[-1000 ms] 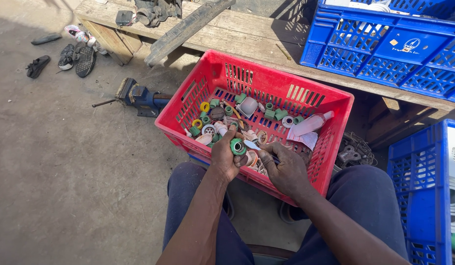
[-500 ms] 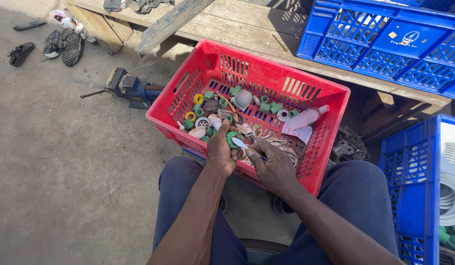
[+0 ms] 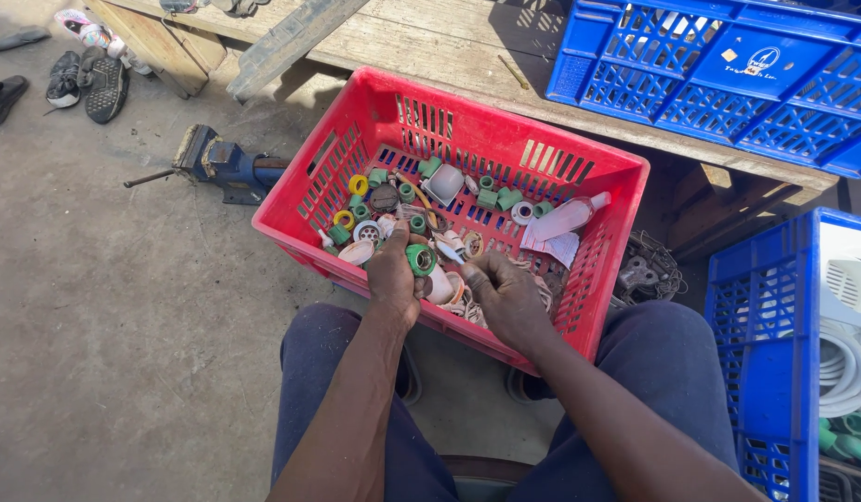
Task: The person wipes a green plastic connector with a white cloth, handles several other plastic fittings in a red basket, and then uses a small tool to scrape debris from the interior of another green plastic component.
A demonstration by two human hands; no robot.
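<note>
A red plastic crate (image 3: 579, 167) rests against my knees, holding several green, yellow and white pipe fittings. My left hand (image 3: 393, 274) grips a green round fitting (image 3: 421, 259) over the crate's near side. My right hand (image 3: 505, 293) is beside it, pinching a small white strip (image 3: 452, 253) that reaches toward the green fitting. A white bottle (image 3: 565, 218) lies on paper at the crate's right side. A white cup-shaped part (image 3: 446, 183) sits near the middle.
A blue bench vise (image 3: 221, 167) lies on the concrete floor left of the crate. Blue crates stand on the wooden bench (image 3: 430, 42) behind (image 3: 728, 70) and at my right (image 3: 774, 353). Shoes (image 3: 86, 79) lie at far left.
The camera view shifted slightly left and down. My left hand lifted the green fitting from the pile, and my right hand brought the white strip up to it.
</note>
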